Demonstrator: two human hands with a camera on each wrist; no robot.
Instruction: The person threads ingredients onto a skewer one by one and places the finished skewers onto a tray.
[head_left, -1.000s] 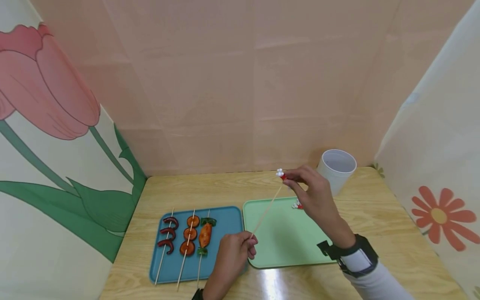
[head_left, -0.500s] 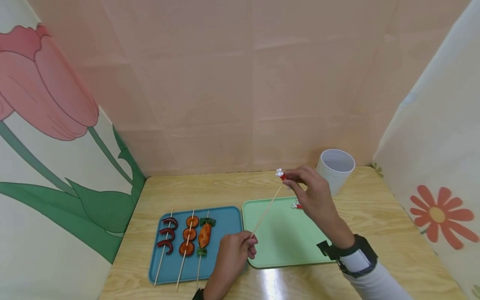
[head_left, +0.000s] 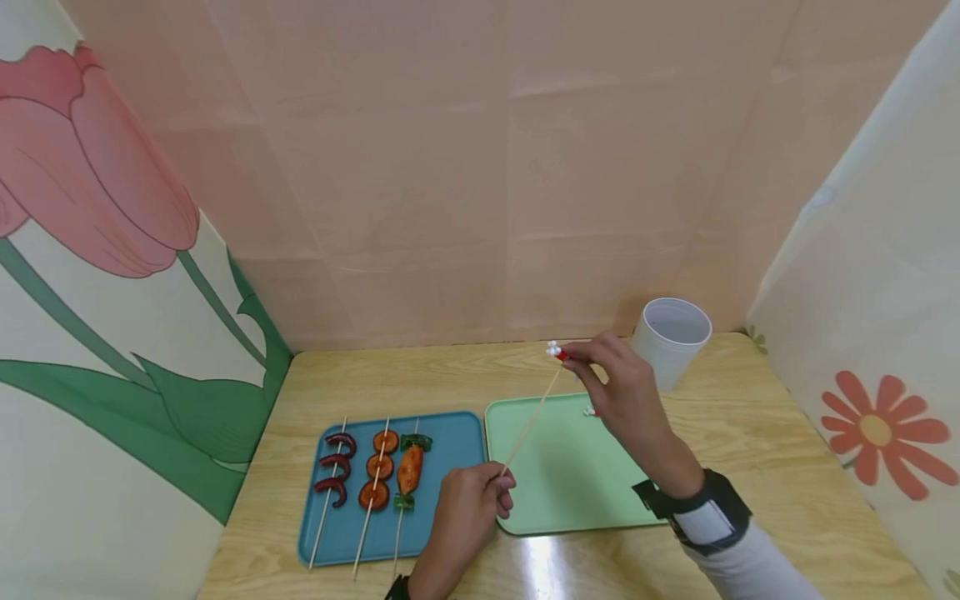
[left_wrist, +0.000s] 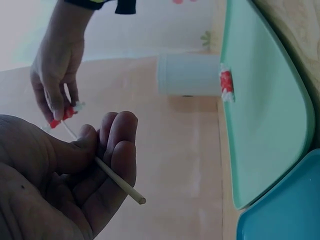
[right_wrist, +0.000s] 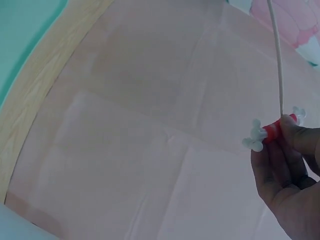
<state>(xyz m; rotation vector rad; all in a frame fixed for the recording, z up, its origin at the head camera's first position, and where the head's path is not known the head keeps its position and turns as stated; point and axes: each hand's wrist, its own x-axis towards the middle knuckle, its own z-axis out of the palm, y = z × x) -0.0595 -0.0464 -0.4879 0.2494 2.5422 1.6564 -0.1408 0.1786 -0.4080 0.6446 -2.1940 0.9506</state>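
Observation:
My left hand (head_left: 467, 510) pinches a thin wooden skewer (head_left: 531, 423) near its lower end, and the stick slants up to the right. In the left wrist view the blunt end of the skewer (left_wrist: 131, 192) sticks out past the fingers. Higher up, my right hand (head_left: 628, 392) pinches a small red piece with white knobbed ends (head_left: 557, 351) between thumb and fingertips. The skewer's upper tip meets this red-and-white piece (right_wrist: 272, 132) right by the thumb in the right wrist view. A similar red-and-white piece (left_wrist: 226, 84) lies on the green tray (head_left: 558, 500), partly hidden by the right hand in the head view.
On the left, a blue tray (head_left: 457, 533) bears three loaded skewers: dark red curled pieces (head_left: 334, 468), round orange-brown slices (head_left: 380, 467), and an orange-brown piece between green ones (head_left: 410, 469). Behind the right hand stands a white cup (head_left: 672, 337). A papered wall (head_left: 450, 208) rises behind the table (head_left: 420, 375).
The right hand has shifted slightly left, and the red-and-white piece has tilted a little at the skewer's tip. The left hand stays in place.

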